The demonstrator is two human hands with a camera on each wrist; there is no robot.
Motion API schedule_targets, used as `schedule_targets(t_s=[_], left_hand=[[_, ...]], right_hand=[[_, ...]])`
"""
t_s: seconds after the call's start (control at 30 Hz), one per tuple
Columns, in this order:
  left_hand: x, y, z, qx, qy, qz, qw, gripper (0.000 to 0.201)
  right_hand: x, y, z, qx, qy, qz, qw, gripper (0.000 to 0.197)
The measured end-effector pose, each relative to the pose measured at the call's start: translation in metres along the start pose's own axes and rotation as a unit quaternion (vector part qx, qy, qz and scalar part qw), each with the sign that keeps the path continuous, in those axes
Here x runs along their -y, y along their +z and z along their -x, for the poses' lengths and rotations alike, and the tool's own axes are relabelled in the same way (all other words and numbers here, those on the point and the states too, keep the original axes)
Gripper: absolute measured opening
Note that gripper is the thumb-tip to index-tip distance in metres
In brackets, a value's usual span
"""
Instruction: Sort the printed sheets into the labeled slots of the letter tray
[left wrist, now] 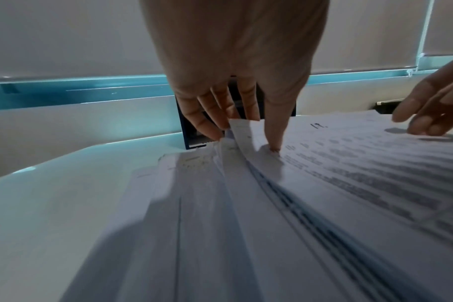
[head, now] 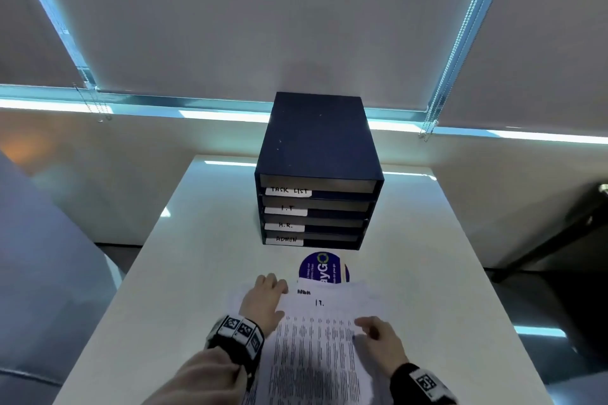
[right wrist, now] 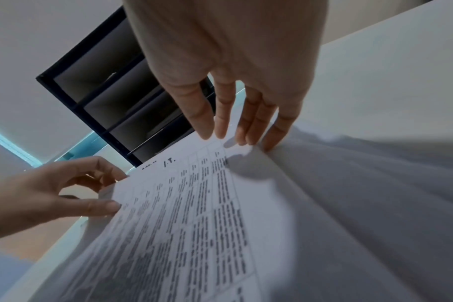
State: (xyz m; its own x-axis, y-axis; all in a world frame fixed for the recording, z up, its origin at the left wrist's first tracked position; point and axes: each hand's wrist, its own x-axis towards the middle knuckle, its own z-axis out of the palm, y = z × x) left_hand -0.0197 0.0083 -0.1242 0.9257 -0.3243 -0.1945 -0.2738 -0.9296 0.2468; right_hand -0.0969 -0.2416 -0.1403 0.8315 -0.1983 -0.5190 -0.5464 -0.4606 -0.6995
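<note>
Sheets on white table: left hand pinches corner, right hand seemingly flat.

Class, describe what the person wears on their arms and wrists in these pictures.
Both the left hand and the right hand are bare. Each wrist carries a black band set with white squares bearing black coded markers. A light beige sleeve covers the left forearm.
</note>
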Motion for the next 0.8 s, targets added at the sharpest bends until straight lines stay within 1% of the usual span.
schedule_targets(t_s=[0.07,0.1,0.17,0.2,0.23,0.27,0.3,0.33,0.37,0.4,0.43,0.47,0.5,0.57,0.67,0.77,0.8], left_hand=[[-0.004,-0.006,0.008,-0.014,0.006,-0.039,0.999,0.035],[-0.006,-0.009,0.013,-0.013,0.006,-0.042,0.999,0.03],[-0.007,-0.015,0.021,-0.047,0.02,-0.018,0.999,0.024],[-0.009,-0.02,0.025,-0.053,0.014,0.048,0.997,0.016],[-0.012,-0.025,0.027,-0.061,-0.004,0.14,0.988,0.011],[-0.016,-0.035,0.032,-0.052,-0.025,0.251,0.966,0.011],[-0.02,-0.046,0.036,-0.043,-0.051,0.367,0.928,0.01],[-0.023,-0.055,0.039,-0.045,-0.061,0.46,0.885,0.007],[-0.024,-0.065,0.04,-0.049,-0.061,0.522,0.849,0.005],[-0.024,-0.076,0.041,-0.05,-0.058,0.564,0.823,0.006],[-0.022,-0.084,0.04,-0.049,-0.053,0.6,0.797,0.012],[-0.019,-0.091,0.039,-0.05,-0.05,0.622,0.78,0.017],[-0.015,-0.096,0.036,-0.057,-0.052,0.633,0.77,0.02],[-0.007,-0.104,0.032,-0.07,-0.062,0.647,0.757,0.023],[-0.003,-0.111,0.026,-0.061,-0.083,0.678,0.728,0.029],[-0.002,-0.113,0.025,-0.054,-0.097,0.712,0.693,0.033],[-0.003,-0.113,0.025,-0.053,-0.1,0.718,0.687,0.033]], right_hand=[[-0.003,-0.002,0.003,0.032,-0.006,0.001,0.999,0.03],[-0.002,-0.004,0.005,0.04,-0.011,-0.005,0.999,0.032],[0.002,-0.008,0.009,0.03,-0.014,-0.03,0.999,0.044],[0.004,-0.011,0.011,0.014,-0.016,-0.045,0.999,0.055],[0.009,-0.015,0.014,-0.005,-0.024,-0.056,0.998,0.064],[0.011,-0.018,0.016,-0.021,-0.031,-0.067,0.997,0.071],[0.014,-0.021,0.017,-0.024,-0.036,-0.077,0.996,0.075],[0.015,-0.024,0.016,-0.015,-0.035,-0.097,0.995,0.075],[0.018,-0.027,0.017,0.004,-0.034,-0.13,0.991,0.07],[0.021,-0.029,0.019,0.03,-0.025,-0.183,0.982,0.059],[0.027,-0.029,0.024,0.071,-0.02,-0.232,0.97,0.046],[0.031,-0.028,0.029,0.111,-0.016,-0.261,0.959,0.037],[0.035,-0.027,0.034,0.143,-0.019,-0.284,0.948,0.031],[0.038,-0.024,0.038,0.173,-0.024,-0.321,0.931,0.025],[0.037,-0.02,0.037,0.185,-0.03,-0.332,0.924,0.037],[0.038,-0.021,0.039,0.194,-0.038,-0.353,0.915,0.034],[0.038,-0.022,0.04,0.196,-0.036,-0.357,0.913,0.034]])
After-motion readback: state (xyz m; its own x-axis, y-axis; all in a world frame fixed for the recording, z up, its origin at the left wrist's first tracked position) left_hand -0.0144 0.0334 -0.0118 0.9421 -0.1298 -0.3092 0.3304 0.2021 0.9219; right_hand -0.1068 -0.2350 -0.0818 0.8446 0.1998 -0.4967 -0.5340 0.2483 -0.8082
